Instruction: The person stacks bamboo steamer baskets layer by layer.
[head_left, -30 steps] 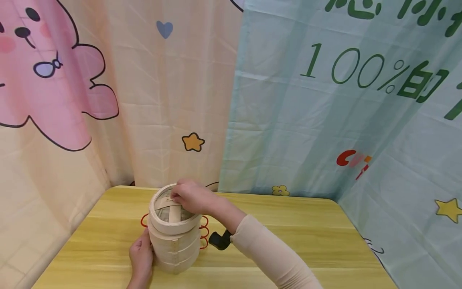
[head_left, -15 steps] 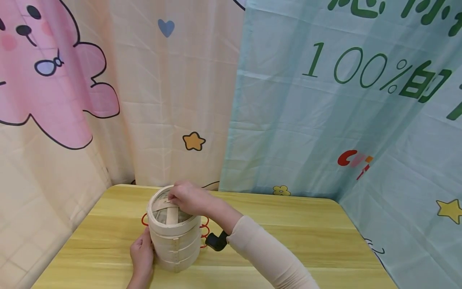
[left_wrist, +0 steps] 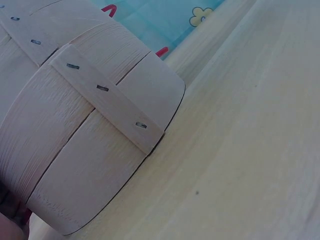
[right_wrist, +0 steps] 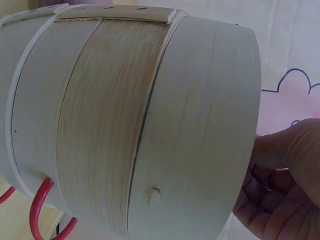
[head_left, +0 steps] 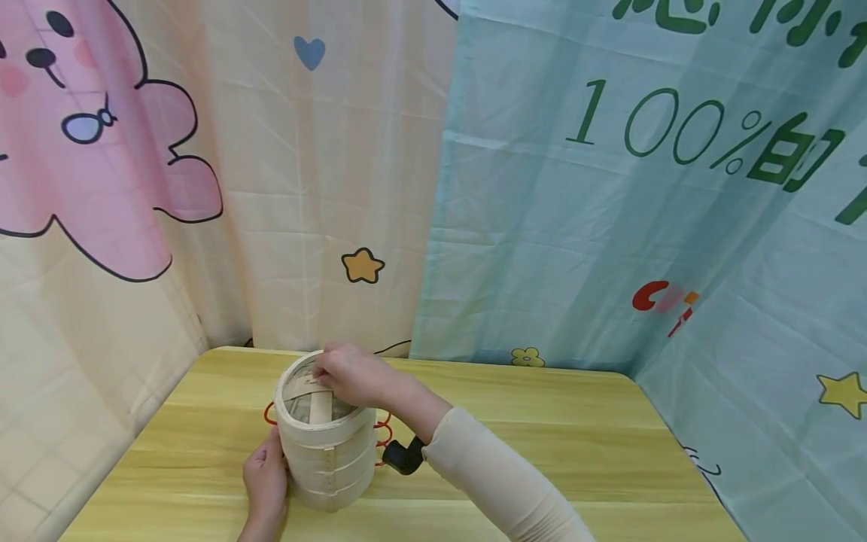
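Observation:
A bamboo steamer [head_left: 328, 470] of stacked tiers stands upright on the table, with red loop handles [head_left: 383, 433] at its sides. On top sits its round lid [head_left: 325, 433], crossed by flat bamboo strips. From the far right side my right hand [head_left: 355, 374] reaches over the rim and pinches the strip on the lid; in the right wrist view this hand [right_wrist: 285, 175] shows curled fingers beyond the rim. My left hand [head_left: 265, 476] holds the steamer's lower left side, its fingers partly hidden. Only a bit of that hand [left_wrist: 9, 229] enters the left wrist view.
The wooden table [head_left: 542, 452] extends to the right of the steamer. A black angled object [head_left: 404, 455] is by the right sleeve, close to the red handles. Printed curtains [head_left: 325, 188] hang behind the table and along both sides.
The lid, offset and slightly raised a second ago, now sits flush with the tier below. My right hand has shifted slightly left and down with it. The left hand stays in place.

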A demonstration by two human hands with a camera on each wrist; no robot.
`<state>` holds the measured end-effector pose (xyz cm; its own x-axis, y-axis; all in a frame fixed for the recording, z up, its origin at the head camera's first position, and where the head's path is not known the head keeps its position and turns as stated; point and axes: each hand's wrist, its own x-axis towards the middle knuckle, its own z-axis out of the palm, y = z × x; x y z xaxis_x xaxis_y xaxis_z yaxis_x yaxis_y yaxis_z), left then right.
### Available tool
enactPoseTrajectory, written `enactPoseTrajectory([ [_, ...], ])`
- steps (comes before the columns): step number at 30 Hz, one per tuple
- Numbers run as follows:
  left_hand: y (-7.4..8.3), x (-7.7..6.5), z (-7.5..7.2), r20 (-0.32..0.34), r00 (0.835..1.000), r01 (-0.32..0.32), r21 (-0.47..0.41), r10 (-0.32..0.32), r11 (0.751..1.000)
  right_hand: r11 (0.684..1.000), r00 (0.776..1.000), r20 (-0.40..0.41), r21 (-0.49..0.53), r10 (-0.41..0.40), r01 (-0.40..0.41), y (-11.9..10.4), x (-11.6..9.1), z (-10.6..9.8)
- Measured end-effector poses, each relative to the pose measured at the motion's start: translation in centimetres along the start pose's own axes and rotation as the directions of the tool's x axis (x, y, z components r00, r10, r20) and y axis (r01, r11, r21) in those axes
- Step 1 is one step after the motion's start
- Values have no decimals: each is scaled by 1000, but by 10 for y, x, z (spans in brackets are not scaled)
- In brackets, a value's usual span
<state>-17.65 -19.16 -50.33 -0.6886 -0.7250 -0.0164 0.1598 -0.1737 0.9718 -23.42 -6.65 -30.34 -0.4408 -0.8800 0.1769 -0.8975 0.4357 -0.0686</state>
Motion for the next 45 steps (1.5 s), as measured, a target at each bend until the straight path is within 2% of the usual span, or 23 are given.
enactPoseTrajectory([
  [29,-2,0,-1,2,1000,-10,18,10,1000,998,998,-14,0,65,-65,-5,-2,2],
  [45,0,1,-1,3,1000,6,13,-6,1000,998,996,-60,4,70,-70,-4,-4,5],
])
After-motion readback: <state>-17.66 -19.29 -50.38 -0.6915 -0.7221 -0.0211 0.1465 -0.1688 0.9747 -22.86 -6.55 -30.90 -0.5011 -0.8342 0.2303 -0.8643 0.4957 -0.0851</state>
